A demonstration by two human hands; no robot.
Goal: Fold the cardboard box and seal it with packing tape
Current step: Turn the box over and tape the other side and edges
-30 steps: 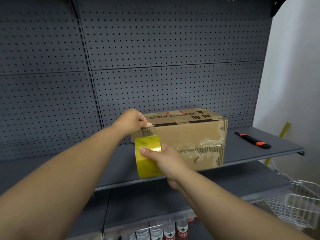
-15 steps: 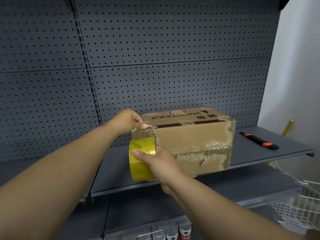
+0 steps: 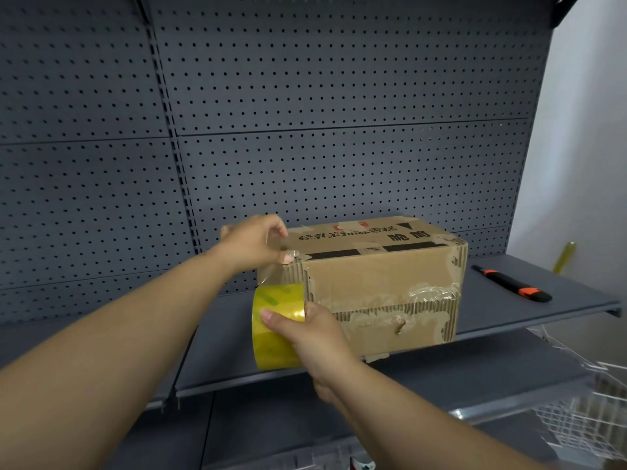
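Note:
A closed brown cardboard box with black print on top and old torn tape on its front stands on a grey metal shelf. My left hand pinches the free end of clear tape against the box's top left front corner. My right hand grips a yellowish roll of packing tape just below that corner, in front of the box's left end. A short strip of tape stretches from the roll up to my left fingers.
A black and orange utility knife lies on the shelf right of the box. A grey pegboard wall backs the shelf. A white wire basket sits at lower right, and a lower shelf runs beneath.
The roll in my right hand has dropped slightly below the box corner, pulling out a little more tape. My left hand stays pinched at the corner.

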